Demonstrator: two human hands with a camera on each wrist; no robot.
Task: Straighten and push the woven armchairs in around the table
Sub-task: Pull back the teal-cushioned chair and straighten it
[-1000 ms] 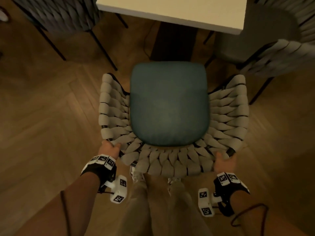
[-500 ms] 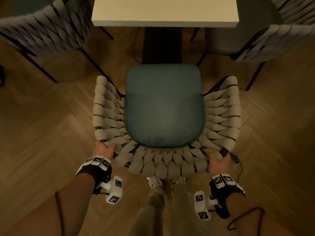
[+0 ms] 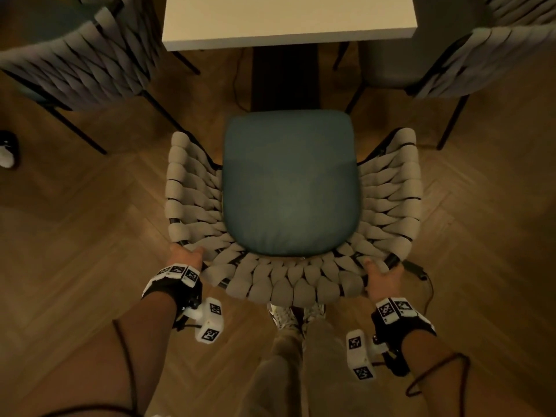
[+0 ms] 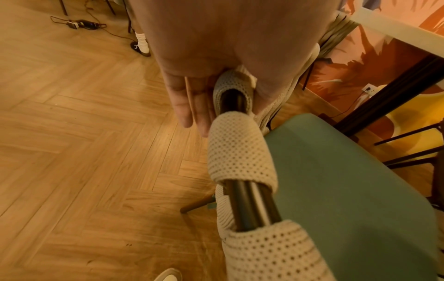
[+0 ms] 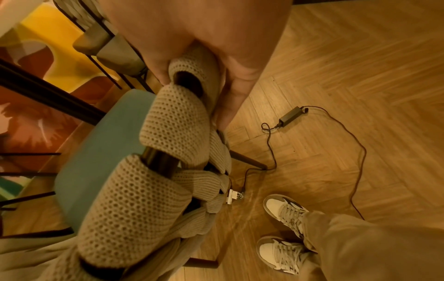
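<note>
A woven armchair (image 3: 192,191) with beige straps and a teal seat cushion (image 3: 290,188) stands on the floor, facing the white table (image 3: 288,19). Its front edge lies just short of the table's near edge. My left hand (image 3: 185,257) grips the back rim at its left corner, and my right hand (image 3: 382,275) grips the right corner. In the left wrist view the fingers (image 4: 190,106) lie on the outside of the strap-wrapped metal tube (image 4: 242,205), the thumb on the inside. The right wrist view shows the fingers (image 5: 235,98) curled round the rim.
Two more woven armchairs stand at the table's left (image 3: 81,64) and right (image 3: 481,55). A dark pedestal (image 3: 284,76) holds up the table. A power adapter (image 3: 416,270) and its cable lie on the parquet by the chair's right rear leg. My feet (image 3: 296,314) stand behind the chair.
The chair has swung from a slight skew to square with the table edge. Both hands keep their hold on the back rim.
</note>
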